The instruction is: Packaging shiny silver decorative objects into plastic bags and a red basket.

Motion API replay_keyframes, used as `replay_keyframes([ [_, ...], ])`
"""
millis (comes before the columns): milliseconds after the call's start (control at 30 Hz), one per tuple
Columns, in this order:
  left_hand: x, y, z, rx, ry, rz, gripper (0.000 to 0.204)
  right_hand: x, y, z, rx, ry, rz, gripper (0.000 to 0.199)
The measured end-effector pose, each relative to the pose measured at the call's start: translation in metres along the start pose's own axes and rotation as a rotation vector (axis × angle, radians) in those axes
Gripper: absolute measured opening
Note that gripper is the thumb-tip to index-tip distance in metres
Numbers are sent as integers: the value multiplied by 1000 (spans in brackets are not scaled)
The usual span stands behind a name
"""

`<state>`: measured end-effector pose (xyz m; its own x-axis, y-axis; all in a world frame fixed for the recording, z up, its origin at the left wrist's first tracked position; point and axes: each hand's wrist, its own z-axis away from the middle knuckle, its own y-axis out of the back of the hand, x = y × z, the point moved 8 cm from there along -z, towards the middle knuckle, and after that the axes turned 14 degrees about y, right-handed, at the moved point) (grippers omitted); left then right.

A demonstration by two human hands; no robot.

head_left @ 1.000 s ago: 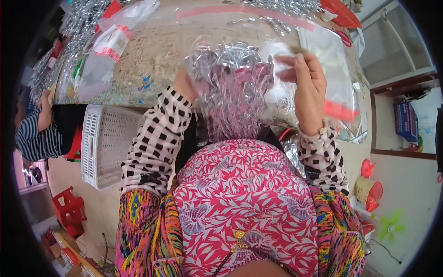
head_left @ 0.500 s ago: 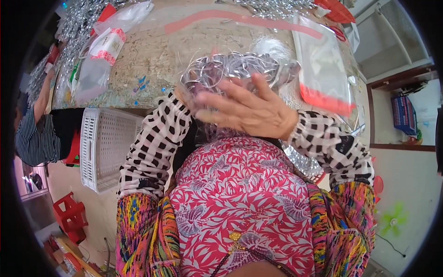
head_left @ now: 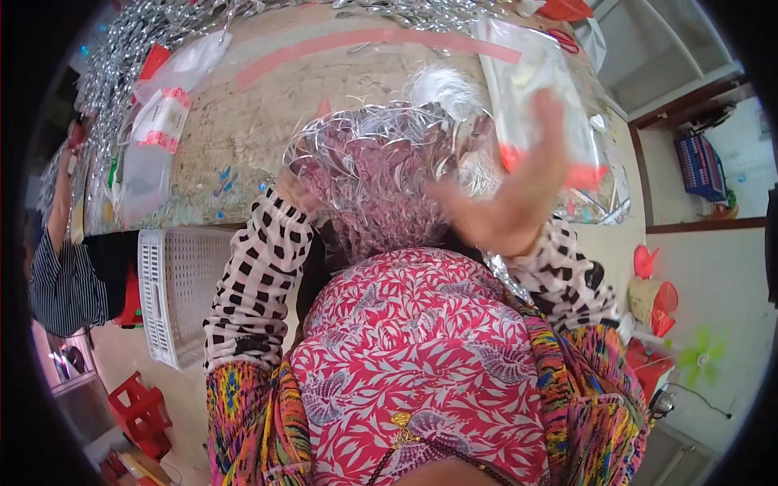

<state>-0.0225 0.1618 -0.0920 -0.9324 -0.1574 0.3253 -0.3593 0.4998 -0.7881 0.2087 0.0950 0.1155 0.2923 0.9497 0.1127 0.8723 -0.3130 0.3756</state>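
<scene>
A bunch of silver tinsel strands [head_left: 365, 174], curled at its far end, hangs in front of me at the table edge. My left hand [head_left: 297, 193] is closed round its left side; most of the fingers are hidden behind the strands, and one fingertip shows beyond them. To the right of the bunch my right hand [head_left: 510, 198] is raised, apart from the strands and blurred by motion, with its fingers stretched and nothing visible in it. Just beyond the bunch lies a white fluffy tuft of fine strands [head_left: 444, 91] on the table.
Clear plastic bags with a red edge [head_left: 545, 105] lie at the right of the worn table [head_left: 243, 154]. A tissue pack [head_left: 162, 120] lies at left, near heaped silver tinsel [head_left: 121, 73]. A white crate [head_left: 182, 283] stands below the table edge. Another person's arm [head_left: 58, 198] is at far left.
My right hand has come off the tinsel bunch and swung to the right, its fingers now pointing away. My left hand stays on the bunch. The whole view has shifted slightly.
</scene>
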Motion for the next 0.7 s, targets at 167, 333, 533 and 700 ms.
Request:
replay_keyframes([
  [167, 14, -74, -6, -30, 338, -432, 72, 78, -54, 56, 113, -1011, -820, 51],
  [333, 27, -115, -30, 359, 531, -209, 81, 77, -61, 54, 45, -1110, -1007, 35],
  [533, 67, -143, -33, 313, 342, -851, 73, 76, -49, 45, 135, -1014, -926, 29],
  [700, 71, -148, -26, 452, 199, -973, 34, 73, -50, 57, 76, -995, -763, 36],
])
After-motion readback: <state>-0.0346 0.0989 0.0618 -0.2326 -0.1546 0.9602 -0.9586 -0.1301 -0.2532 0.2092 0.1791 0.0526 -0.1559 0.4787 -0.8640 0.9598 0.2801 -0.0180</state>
